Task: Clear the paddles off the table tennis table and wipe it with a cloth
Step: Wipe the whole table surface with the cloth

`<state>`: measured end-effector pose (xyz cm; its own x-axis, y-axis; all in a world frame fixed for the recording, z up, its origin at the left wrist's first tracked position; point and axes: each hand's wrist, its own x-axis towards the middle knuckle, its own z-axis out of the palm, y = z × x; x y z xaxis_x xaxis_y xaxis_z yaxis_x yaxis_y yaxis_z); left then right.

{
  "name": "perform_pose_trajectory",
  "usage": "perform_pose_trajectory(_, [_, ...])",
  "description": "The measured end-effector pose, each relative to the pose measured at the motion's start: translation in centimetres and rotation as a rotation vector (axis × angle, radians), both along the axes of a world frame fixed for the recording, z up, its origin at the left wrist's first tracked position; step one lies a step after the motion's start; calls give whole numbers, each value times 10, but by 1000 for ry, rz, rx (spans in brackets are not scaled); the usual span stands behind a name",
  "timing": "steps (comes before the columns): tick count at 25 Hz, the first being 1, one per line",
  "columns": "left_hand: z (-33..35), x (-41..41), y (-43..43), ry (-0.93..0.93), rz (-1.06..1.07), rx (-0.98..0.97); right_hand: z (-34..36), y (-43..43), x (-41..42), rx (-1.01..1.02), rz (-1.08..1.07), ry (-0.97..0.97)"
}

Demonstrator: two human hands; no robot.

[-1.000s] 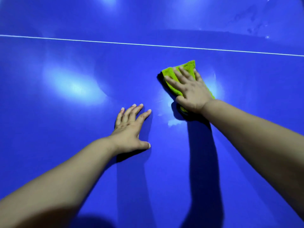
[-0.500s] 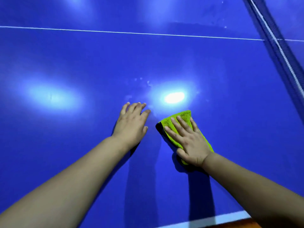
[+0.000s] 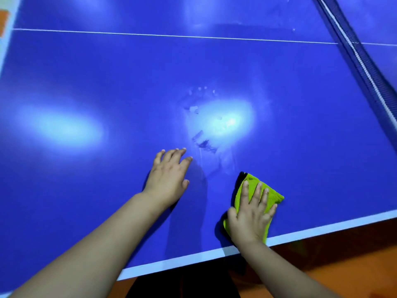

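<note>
The right hand [image 3: 250,216] lies flat, fingers spread, pressing the green cloth [image 3: 269,195] against the worktop [image 3: 86,72] at its near edge to wipe; the left hand [image 3: 168,179] rests open, bracing.

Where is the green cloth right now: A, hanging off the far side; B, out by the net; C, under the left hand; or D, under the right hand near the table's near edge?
D: the right hand lies flat on the green cloth close to the white edge line, while the left hand rests on bare table.
</note>
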<state>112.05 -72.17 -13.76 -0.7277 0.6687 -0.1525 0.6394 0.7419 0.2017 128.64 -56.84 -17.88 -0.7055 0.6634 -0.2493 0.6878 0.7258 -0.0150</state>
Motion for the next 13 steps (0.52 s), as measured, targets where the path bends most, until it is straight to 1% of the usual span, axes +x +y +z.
perform_pose_trajectory(2, [-3,-8,-8,-11,24,-3,2,-13,-38,-34,-162,-29])
perform_pose_trajectory(5, [-12,-33,-13,-28,82,-9,-2,-7,-100,-29,-266,0])
perform_pose_trajectory(9, [-20,-78,-8,-42,172,17,-7,13,-185,-19,-329,58])
perform_pose_trajectory(13, [-27,-136,3,-67,274,53,-8,40,-271,-17,-309,75])
